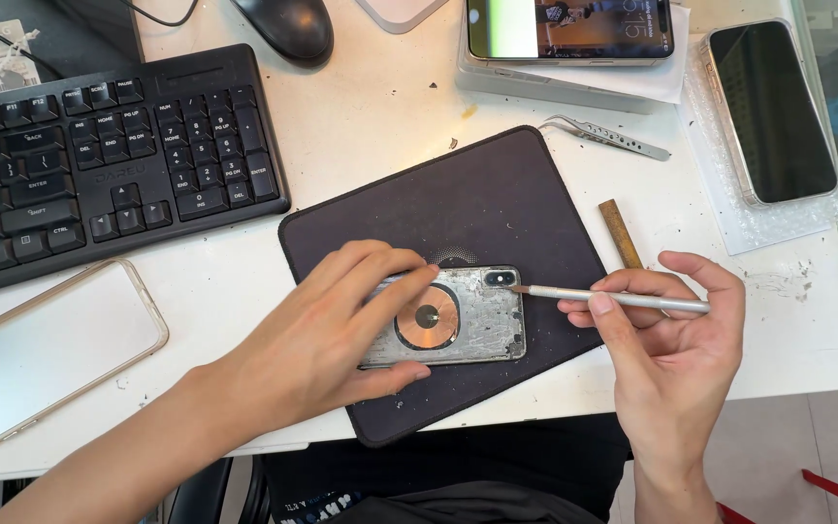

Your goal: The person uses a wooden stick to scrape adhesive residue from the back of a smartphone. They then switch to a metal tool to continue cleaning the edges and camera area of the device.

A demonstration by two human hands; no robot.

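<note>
Phone housing (458, 315), stripped and scratched, lies on our dark mat (497, 194) between our hands; our left hand (327, 330) grips its near end. Our right hand (666, 330) pinches a thin metal tool (613, 298), tip touching the housing's camera corner; tweezers (608, 138) lie beyond on the tabletop (380, 107).

Dark charcoal mat (497, 194) on a white desk (370, 116), and on it a silvery-grey phone back (467, 315), scratched and mottled, with a copper-orange ring around a dark centre. The scalpel (613, 298) in the right hand (666, 340) is plain silver, its tip maybe brassy, hard to tell. There's a brown stick (621, 233) beside the mat, steel-grey tweezers (605, 136) above. Black keyboard (99, 155) with white lettering, black mouse (288, 24). A clear case (46, 354) with a pale gold rim, and a black-screened phone (768, 112) on clear bubble wrap.
</note>
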